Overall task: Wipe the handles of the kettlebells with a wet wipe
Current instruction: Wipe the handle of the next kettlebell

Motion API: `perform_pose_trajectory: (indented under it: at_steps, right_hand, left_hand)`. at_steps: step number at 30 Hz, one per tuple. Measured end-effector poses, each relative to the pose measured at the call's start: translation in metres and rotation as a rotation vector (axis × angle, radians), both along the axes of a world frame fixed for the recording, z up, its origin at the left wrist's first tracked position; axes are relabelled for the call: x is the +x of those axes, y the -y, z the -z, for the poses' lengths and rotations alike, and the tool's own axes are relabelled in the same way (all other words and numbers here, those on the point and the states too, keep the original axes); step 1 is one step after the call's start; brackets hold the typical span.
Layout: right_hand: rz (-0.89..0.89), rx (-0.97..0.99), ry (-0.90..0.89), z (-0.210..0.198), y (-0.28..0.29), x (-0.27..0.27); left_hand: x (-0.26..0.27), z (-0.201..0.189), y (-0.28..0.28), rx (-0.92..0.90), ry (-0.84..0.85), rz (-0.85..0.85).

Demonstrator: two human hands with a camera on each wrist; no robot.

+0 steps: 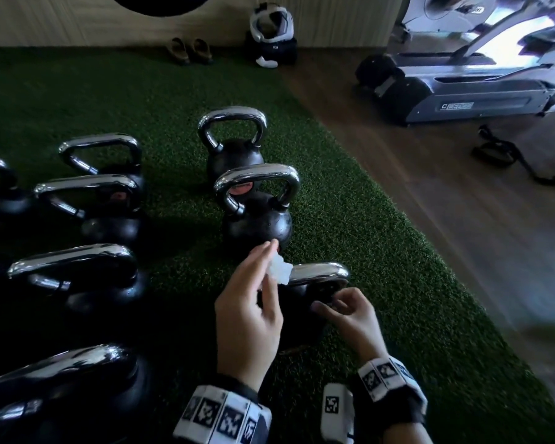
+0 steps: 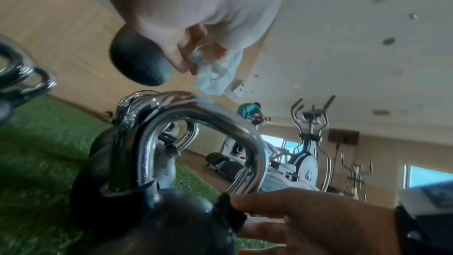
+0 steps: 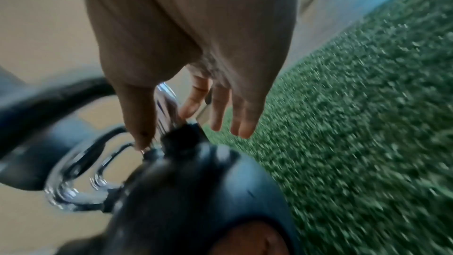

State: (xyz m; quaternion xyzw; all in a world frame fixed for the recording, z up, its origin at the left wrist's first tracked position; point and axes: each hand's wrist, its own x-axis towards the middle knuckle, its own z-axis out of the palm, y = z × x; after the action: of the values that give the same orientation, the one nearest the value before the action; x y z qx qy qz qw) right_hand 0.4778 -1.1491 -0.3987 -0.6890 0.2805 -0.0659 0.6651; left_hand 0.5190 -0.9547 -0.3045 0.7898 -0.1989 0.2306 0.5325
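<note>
White wipe (image 1: 280,272) is pinched by the left hand (image 1: 249,315) just above the nearest kettlebell's handle (image 1: 321,273) on turf (image 1: 382,283). That handle's right base is touched by the loosely spread right hand (image 1: 350,318).

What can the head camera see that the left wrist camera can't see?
Only the head view shows the whole group of kettlebells, the pair of shoes by the wall and the strap on the wooden floor. Only the left wrist view shows the ceiling and a person on an exercise machine. Both show the left hand pinching the wet wipe above the nearest kettlebell's handle, and the right hand at it.
</note>
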Motion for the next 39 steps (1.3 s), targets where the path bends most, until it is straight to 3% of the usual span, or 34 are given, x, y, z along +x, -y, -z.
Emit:
perform_pose_trajectory:
  at_steps: [2, 6, 13, 17, 22, 27, 33, 36, 39]
  right_hand:
    - [0.052, 0.045, 0.048, 0.012, -0.007, 0.01]
    - [-0.023, -0.127, 0.095, 0.024, -0.007, 0.012]
    - [-0.128, -0.313, 0.166, 0.029, 0.005, 0.016]
    - [-0.147, -0.278, 0.227, 0.032, 0.006, 0.018]
    - [-0.176, -0.256, 0.248, 0.036, 0.009, 0.022]
    - [-0.187, -0.237, 0.25, 0.041, 0.009, 0.022]
    - [-0.194, -0.252, 0.252, 0.042, 0.009, 0.022]
    - [-0.192, -0.246, 0.247, 0.045, 0.01, 0.024]
    - [-0.194, -0.239, 0.249, 0.044, 0.009, 0.023]
  left_hand:
    - [0.011, 0.007, 0.01, 0.115, -0.001, 0.063]
    - [0.017, 0.018, 0.027, 0.303, -0.025, 0.02]
    - [0.012, 0.037, 0.029, 0.235, 0.141, -0.126]
    - [0.012, 0.052, 0.004, 0.147, 0.186, -0.23]
    - [0.001, 0.064, 0.016, 0.201, 0.235, -0.228]
    - [0.01, 0.071, 0.014, -0.14, 0.068, -0.32]
    - [0.001, 0.082, 0.02, -0.276, 0.058, -0.374]
    - [-0.001, 0.086, 0.019, -0.506, -0.129, -0.376]
    - [-0.005, 0.091, 0.014, -0.554, -0.237, -0.389]
